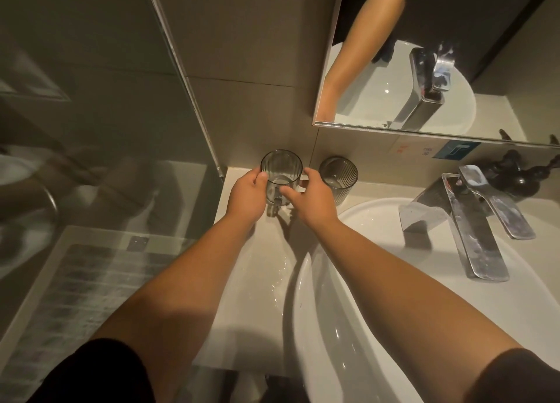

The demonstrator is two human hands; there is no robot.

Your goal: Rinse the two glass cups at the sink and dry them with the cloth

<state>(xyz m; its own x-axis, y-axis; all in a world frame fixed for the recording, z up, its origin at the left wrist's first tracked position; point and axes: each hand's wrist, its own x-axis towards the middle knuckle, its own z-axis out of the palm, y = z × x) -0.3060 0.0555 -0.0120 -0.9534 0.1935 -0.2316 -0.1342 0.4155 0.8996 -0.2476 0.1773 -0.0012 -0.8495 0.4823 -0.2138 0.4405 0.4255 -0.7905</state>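
1. Both hands gripped one glass cup [281, 172]: left hand [247, 196] round its side, right hand [312, 198] near its handle.
2. It stood at the counter's [257, 266] back corner, beside the second cup [338, 178], left of the sink [378, 281].

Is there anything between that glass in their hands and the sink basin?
Nothing visible blocks it. Both the left hand and right hand hold the glass cup, and the sink lies open to its right; the second cup stands behind that path.
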